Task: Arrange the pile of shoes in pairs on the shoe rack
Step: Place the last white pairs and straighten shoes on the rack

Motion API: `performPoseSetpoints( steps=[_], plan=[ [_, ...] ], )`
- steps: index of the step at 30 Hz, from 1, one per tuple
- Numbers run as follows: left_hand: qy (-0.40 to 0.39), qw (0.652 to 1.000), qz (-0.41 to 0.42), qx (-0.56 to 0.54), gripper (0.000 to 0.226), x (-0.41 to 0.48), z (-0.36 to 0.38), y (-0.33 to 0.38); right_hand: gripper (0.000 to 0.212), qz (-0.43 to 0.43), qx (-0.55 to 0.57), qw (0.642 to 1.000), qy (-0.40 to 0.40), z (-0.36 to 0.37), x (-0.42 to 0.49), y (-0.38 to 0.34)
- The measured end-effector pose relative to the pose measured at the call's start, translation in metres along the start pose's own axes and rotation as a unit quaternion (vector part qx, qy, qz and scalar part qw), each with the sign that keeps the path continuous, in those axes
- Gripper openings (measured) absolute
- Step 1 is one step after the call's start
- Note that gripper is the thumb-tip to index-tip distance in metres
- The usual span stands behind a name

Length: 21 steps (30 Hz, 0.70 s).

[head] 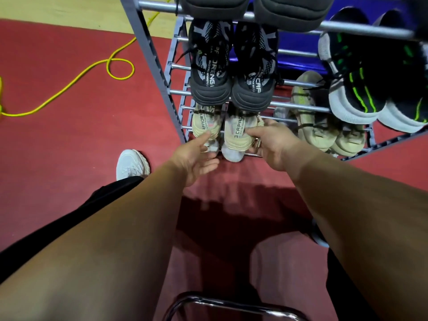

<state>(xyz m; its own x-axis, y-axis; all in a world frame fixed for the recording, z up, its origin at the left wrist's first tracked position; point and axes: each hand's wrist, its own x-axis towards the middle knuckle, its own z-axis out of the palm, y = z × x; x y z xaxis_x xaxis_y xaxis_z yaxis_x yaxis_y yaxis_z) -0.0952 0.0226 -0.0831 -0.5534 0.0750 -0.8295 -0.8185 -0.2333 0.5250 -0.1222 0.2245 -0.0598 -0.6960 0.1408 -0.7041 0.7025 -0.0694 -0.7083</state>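
As the head view looks down, the right hand (271, 144) curls its fingers round the side of the right beige shoe (236, 137) on the lowest tier of the shoe rack (150, 54). The left hand (196, 158) lies loose and wide, holding nothing, its forefinger at the left beige shoe (205, 126). Both shoes lie straight ahead, side by side, their long axes running away from the person. The right hand is nearer, so squaring the pair likely falls to it.
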Motion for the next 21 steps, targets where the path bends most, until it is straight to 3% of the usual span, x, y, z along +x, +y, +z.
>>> performPoseSetpoints(
  steps=[2, 7, 17, 21],
  plan=[
    [0.034, 0.999, 0.011, -0.028, 0.061, 0.007, -0.009, 0.005, 0.015, 0.038, 0.012, 0.999, 0.013, 0.000, 0.004, 0.010],
    [0.052, 0.997, 0.042, -0.039, 0.023, 0.017, -0.002, 0.019, 0.021, 0.122, -0.015, 0.992, -0.013, 0.007, -0.003, 0.033],
    [0.044, 0.997, 0.061, -0.036, 0.017, 0.027, 0.005, 0.022, 0.024, 0.034, 0.088, 0.993, 0.073, 0.031, 0.015, 0.016],
    [0.054, 0.997, 0.051, -0.036, 0.020, 0.026, 0.010, 0.027, 0.018, 0.037, 0.099, 0.990, 0.097, 0.032, 0.020, 0.017]
  ],
)
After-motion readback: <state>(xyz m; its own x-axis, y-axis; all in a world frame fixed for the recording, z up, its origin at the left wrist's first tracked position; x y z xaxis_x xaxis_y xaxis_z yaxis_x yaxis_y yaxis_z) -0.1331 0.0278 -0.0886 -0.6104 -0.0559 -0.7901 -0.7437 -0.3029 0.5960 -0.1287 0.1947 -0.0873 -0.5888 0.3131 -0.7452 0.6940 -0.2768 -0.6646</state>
